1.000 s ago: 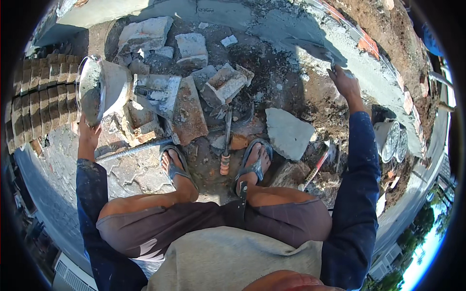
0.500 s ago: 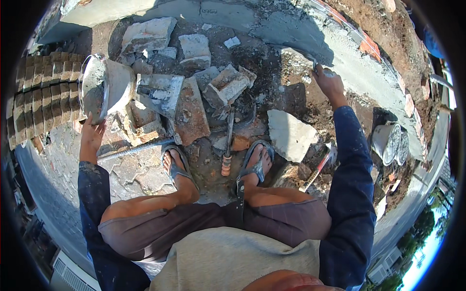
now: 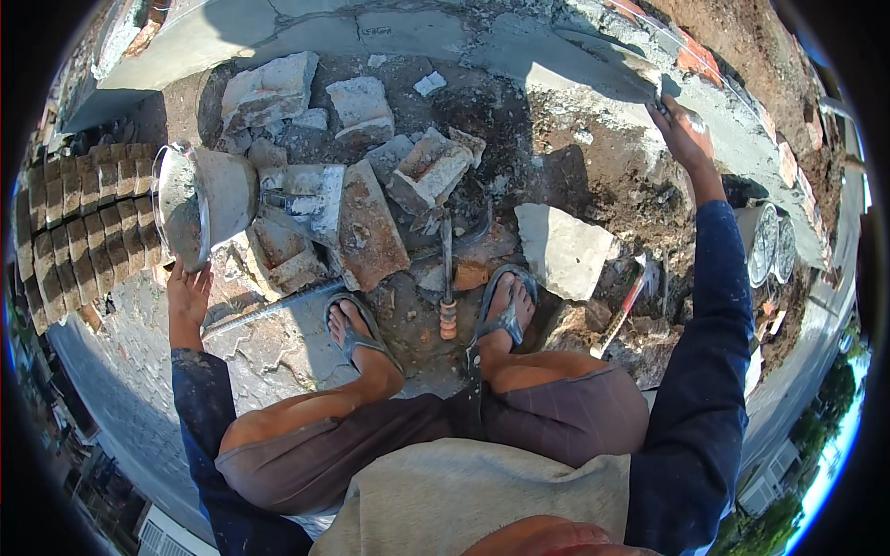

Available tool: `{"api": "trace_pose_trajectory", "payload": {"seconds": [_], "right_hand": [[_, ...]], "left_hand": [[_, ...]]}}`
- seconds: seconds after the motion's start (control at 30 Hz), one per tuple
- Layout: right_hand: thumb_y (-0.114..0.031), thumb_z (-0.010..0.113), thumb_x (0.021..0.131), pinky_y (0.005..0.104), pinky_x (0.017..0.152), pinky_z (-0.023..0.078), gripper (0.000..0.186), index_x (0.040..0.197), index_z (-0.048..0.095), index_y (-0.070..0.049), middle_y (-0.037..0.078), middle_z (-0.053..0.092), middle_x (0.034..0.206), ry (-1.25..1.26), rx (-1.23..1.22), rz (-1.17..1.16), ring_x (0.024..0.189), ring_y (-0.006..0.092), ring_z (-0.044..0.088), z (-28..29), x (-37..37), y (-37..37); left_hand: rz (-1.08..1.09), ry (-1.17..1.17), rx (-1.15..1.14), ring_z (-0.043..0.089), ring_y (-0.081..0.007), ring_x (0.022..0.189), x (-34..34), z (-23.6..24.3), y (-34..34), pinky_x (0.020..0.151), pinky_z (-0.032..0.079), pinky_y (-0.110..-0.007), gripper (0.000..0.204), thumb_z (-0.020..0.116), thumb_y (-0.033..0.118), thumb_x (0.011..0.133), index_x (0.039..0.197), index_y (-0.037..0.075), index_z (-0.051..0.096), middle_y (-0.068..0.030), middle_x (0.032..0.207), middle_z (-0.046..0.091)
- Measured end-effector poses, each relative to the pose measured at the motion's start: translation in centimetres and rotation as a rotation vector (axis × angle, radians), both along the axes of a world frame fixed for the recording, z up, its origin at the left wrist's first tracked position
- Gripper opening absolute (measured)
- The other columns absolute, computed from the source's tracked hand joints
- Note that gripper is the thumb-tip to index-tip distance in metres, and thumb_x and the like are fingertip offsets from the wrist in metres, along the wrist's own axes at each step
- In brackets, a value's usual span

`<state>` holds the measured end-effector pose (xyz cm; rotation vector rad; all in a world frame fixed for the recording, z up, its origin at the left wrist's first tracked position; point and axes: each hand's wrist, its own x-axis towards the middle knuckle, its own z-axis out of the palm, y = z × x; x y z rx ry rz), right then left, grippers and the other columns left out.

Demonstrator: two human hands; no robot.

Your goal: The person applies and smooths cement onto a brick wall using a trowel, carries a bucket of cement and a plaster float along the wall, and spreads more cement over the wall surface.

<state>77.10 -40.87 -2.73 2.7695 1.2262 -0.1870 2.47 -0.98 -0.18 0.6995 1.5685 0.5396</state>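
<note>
Right grip [image 3: 686, 134] was closed round the handle of a trowel [image 3: 612, 69], its blade at the grey-coated wall [image 3: 426, 37] bounding the far and right edges of the ground [image 3: 408, 320]; full contact was hard to judge. Left grip [image 3: 188, 298]: fingers extended, tips at the lower rim of a bucket [image 3: 227, 195] near the ground's left edge, beside stacked blocks [image 3: 97, 218]. Bucket tilted, mouth leftward; I couldn't tell whether the fingers clasped it or only propped it.

My read on the blade work: it called for a shallow angle, leading edge slightly lifted, and long even strokes; a steep blade could have gouged the coat. Exposed orange brick [image 3: 695, 57] near the wall's upper edge wanted a lighter touch. I judged a steady left side worthwhile, the bucket looking easy to tip.

Writing: one small mark [image 3: 378, 31] on the wall, too faint for me to read. I made out no brand or label on bucket, trowel or the wooden-handled tool [image 3: 448, 320] between the feet [image 3: 505, 310].
</note>
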Motion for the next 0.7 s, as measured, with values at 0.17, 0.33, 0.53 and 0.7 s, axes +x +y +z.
{"api": "trace_pose_trajectory", "payload": {"seconds": [0.17, 0.33, 0.53, 0.7], "right_hand": [[-0.042, 0.052, 0.091, 0.045, 0.065, 0.052, 0.032, 0.105, 0.056, -0.014, 0.011, 0.065, 0.087, -0.013, 0.026, 0.213, 0.076, 0.033, 0.065, -2.8, -5.2, 1.0], [-0.037, 0.054, 0.089, 0.0466, 0.063, 0.051, 0.034, 0.114, 0.052, -0.014, 0.016, 0.065, 0.088, -0.001, -0.109, 0.256, 0.076, 0.036, 0.064, -6.6, -7.4, 8.0], [-0.049, 0.044, 0.092, 0.048, 0.071, 0.053, 0.044, 0.123, 0.05, -0.019, 0.018, 0.066, 0.095, -0.056, 0.195, 0.323, 0.081, 0.0404, 0.064, -4.3, -8.6, 10.0], [-0.051, 0.042, 0.093, 0.044, 0.074, 0.052, 0.046, 0.123, 0.05, -0.017, 0.019, 0.064, 0.099, 0.21, 0.001, 0.025, 0.088, 0.0388, 0.063, 0.2, -8.5, 10.0]], "left_hand": [[0.046, 0.031, 0.007, 0.054, -0.0247, 0.109, -0.6, -0.2, 0.1, 0.092, 0.044, -0.036, 0.04, 0.052, 0.029, 0.095, 0.126, 0.005, 0.044, -0.0083, 0.12, 0.052], [0.031, 0.036, -0.002, 0.054, -0.0252, 0.11, -1.1, -0.9, 0.4, 0.092, 0.044, -0.037, 0.037, 0.053, 0.025, 0.094, 0.124, 0.003, 0.045, -0.0085, 0.12, 0.052], [-0.038, 0.066, 0.023, 0.054, -0.0257, 0.11, -1.9, -1.2, -0.1, 0.09, 0.045, -0.036, 0.036, 0.052, 0.02, 0.095, 0.125, 0.0, 0.044, -0.0095, 0.121, 0.053], [-0.055, 0.083, 0.018, 0.053, -0.0237, 0.113, -2.1, -1.0, 0.2, 0.09, 0.043, -0.035, 0.034, 0.052, 0.02, 0.096, 0.123, 0.002, 0.046, -0.0087, 0.121, 0.053]]}}
